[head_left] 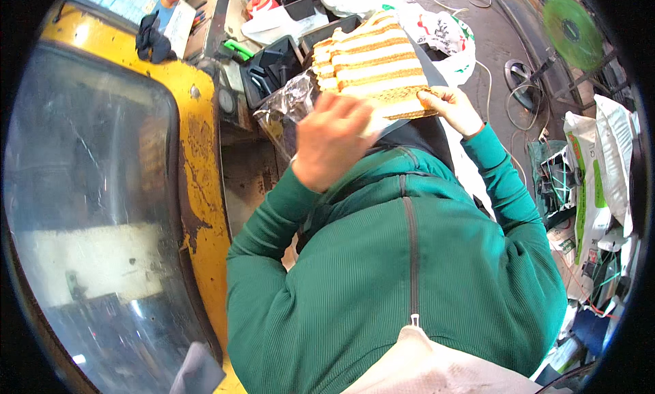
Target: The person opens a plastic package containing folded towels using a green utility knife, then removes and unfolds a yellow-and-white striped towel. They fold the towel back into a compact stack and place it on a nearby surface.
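A white and orange-brown striped cloth (379,63), textured like a towel, lies over a dark flat board (431,73) in front of me. Between thumb and fingers, my right hand (452,109) pinches the near right corner of the cloth. My left hand (338,138) is at the cloth's near left edge, blurred by motion; its fingers look bent, but what they hold, if anything, is unclear. Beside that hand lies a crumpled clear plastic bag (283,114), partly behind it.
Black plastic bins (273,70) stand beyond the bag on the left. A worn yellow machine with a big window (95,182) fills the left side. White bags (443,39) lie behind the board. At right are a green disc (573,32), cables and stacked sacks (604,169).
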`<action>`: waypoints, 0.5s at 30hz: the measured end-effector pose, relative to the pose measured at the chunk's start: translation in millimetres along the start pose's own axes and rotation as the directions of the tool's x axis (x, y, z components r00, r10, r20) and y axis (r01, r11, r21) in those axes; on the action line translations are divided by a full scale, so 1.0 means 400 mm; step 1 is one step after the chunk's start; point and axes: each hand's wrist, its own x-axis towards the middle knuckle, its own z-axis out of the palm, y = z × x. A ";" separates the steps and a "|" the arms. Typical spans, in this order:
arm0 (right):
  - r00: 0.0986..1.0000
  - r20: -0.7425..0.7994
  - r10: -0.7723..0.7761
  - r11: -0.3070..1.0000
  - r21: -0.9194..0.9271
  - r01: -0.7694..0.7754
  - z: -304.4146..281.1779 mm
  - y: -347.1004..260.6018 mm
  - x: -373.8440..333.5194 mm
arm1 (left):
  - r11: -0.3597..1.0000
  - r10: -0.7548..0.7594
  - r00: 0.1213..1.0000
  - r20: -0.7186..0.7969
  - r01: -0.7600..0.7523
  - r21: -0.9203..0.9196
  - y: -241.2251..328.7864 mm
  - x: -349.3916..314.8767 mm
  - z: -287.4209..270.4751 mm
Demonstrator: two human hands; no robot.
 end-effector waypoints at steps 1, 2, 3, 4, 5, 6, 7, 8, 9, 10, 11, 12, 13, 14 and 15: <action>1.000 0.019 0.022 0.999 -0.031 -0.022 -0.003 -0.003 -0.004 | 1.000 0.026 0.999 0.027 -0.026 0.009 0.012 -0.001 0.022; 0.998 0.048 0.032 0.997 -0.065 -0.029 -0.006 -0.022 -0.001 | 0.998 0.048 0.998 0.046 -0.050 0.030 0.007 0.000 0.046; 0.996 0.074 0.042 0.994 -0.101 -0.034 -0.003 -0.046 -0.002 | 0.996 0.070 0.995 0.067 -0.074 0.051 0.002 -0.006 0.066; 0.997 0.075 0.037 0.995 -0.097 -0.030 0.006 -0.084 -0.018 | 0.996 0.064 0.997 0.052 -0.067 0.053 -0.007 -0.014 0.089; 0.999 0.054 -0.002 0.991 -0.136 0.009 -0.004 -0.064 -0.018 | 0.997 0.067 0.997 0.042 -0.069 0.047 -0.014 -0.020 0.113; 0.999 0.037 -0.012 0.993 -0.115 0.016 -0.017 -0.054 -0.016 | 0.997 0.070 0.997 0.032 -0.071 0.041 -0.025 -0.024 0.127; 1.000 0.019 -0.009 0.995 -0.095 0.010 -0.017 -0.062 -0.024 | 0.998 0.057 0.997 0.047 -0.058 0.029 -0.033 -0.027 0.135; 0.987 -0.073 -0.143 0.963 -0.242 0.121 -0.010 -0.070 -0.036 | 0.999 0.044 0.997 0.061 -0.045 0.017 -0.042 -0.028 0.140; 0.948 -0.143 -0.285 0.895 -0.392 0.210 -0.001 -0.082 -0.050 | 0.999 0.032 0.997 0.075 -0.032 0.005 -0.052 -0.027 0.143; 0.884 -0.190 -0.427 0.798 -0.540 0.270 0.013 -0.105 -0.062 | 0.999 0.015 0.996 0.085 -0.012 -0.032 -0.056 -0.017 0.136; 0.841 -0.054 -0.538 0.647 -0.666 0.371 0.031 -0.132 -0.070 | 0.998 -0.002 0.995 0.103 0.009 -0.068 -0.057 -0.004 0.122; 0.783 0.098 -0.615 0.467 -0.755 0.461 0.051 -0.165 -0.075 | 0.994 -0.018 0.992 0.122 0.031 -0.104 -0.062 0.003 0.116; 0.710 0.259 -0.655 0.265 -0.801 0.537 0.061 -0.182 -0.083 | 0.989 -0.028 0.987 0.157 0.051 -0.142 -0.073 0.004 0.116; 0.778 0.276 -0.564 0.321 -0.795 0.515 0.054 -0.155 -0.071 | 0.981 -0.022 0.981 0.191 0.058 -0.185 -0.087 0.015 0.120; 0.756 0.265 -0.598 0.273 -0.820 0.503 0.052 -0.129 -0.054 | 0.972 -0.014 0.974 0.224 0.066 -0.226 -0.102 0.021 0.124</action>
